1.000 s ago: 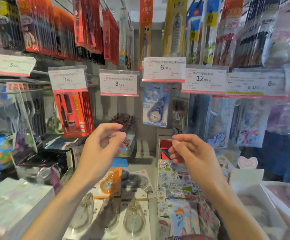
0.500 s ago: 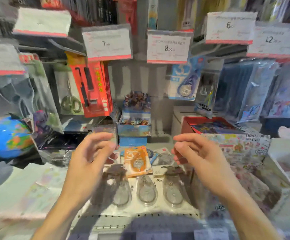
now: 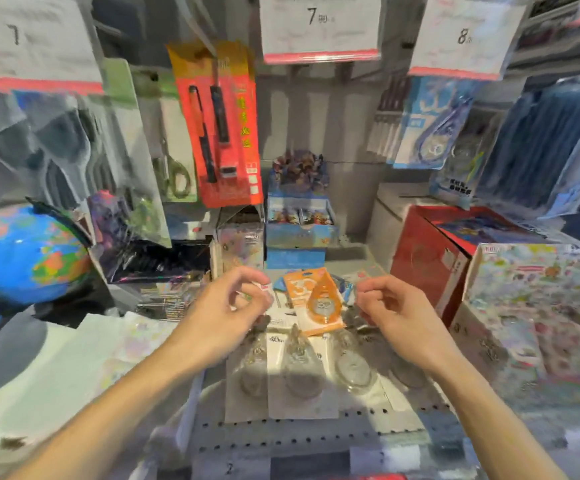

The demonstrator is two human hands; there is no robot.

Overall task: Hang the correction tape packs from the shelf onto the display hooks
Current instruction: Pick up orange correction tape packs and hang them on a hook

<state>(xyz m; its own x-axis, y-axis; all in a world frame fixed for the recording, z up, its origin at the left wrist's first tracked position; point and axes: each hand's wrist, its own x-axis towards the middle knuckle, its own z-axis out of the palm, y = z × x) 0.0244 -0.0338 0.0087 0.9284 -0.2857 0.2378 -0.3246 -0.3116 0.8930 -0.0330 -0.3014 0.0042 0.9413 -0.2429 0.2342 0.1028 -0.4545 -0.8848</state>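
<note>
between my hands on the shelf (image 3: 316,434): orange correction tape pack (image 3: 316,306), lying flat, tilted. left hand (image 3: 226,313) just left of it, fingers loosely curled, holding nothing i can make out. right hand (image 3: 396,313) just right of it, same loose curl, nothing in it. under both palms, clear correction tape packs (image 3: 299,368) in a row. blue-carded tape pack (image 3: 434,126) hangs above my right hand.

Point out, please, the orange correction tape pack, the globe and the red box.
orange correction tape pack (image 3: 318,303): head view, on its clear blister.
globe (image 3: 21,251): head view, on its blue front.
red box (image 3: 427,258): head view, on its front wall.
</note>
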